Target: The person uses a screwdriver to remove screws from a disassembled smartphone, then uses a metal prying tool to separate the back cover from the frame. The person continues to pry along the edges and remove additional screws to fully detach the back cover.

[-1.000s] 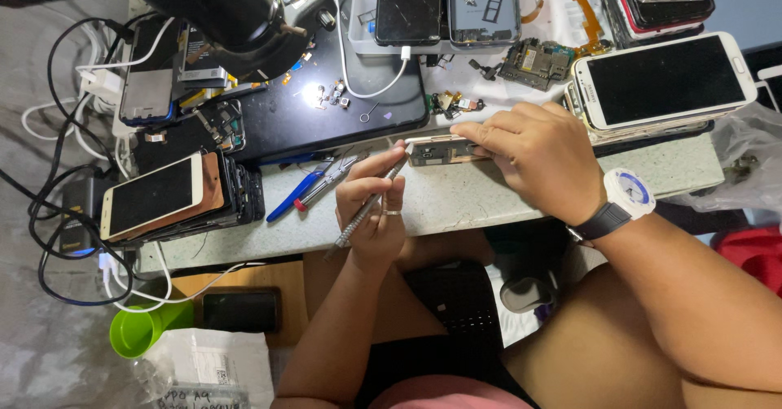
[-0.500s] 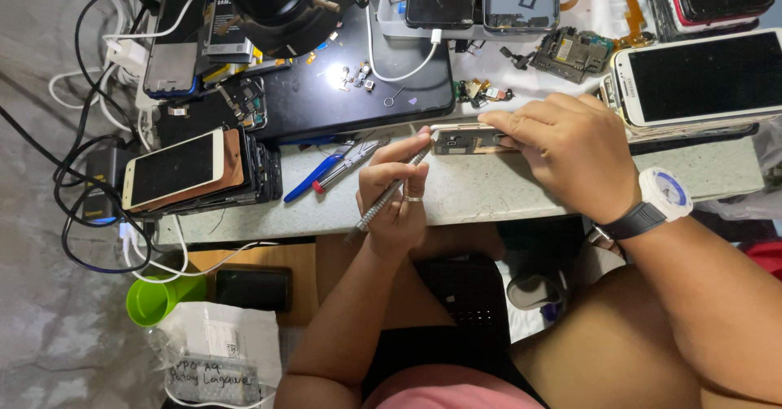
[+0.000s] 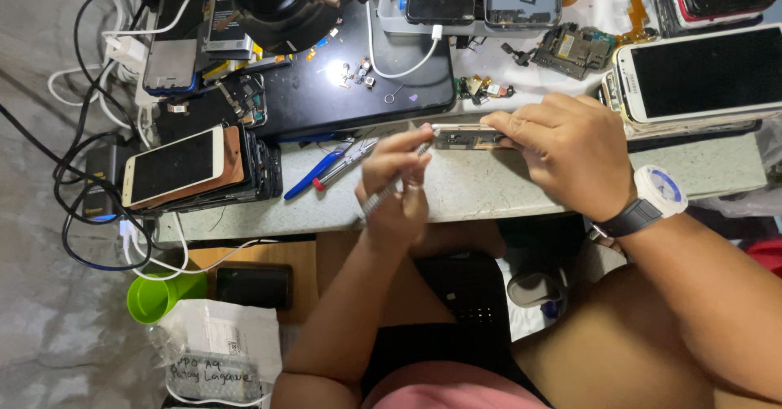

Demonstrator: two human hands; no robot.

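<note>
A slim phone frame (image 3: 468,137) sits at the centre of the picture, at the bench (image 3: 489,189) edge. The right hand (image 3: 570,152) grips its right end with closed fingers. The left hand (image 3: 395,185) is closed around a thin metal tool (image 3: 391,191), whose tip touches the frame's left end. Left of the hands lie blue pliers (image 3: 322,171). A white phone (image 3: 700,71) lies at upper right, a stack of phones (image 3: 191,169) at left, and a green cup (image 3: 155,295) at lower left.
</note>
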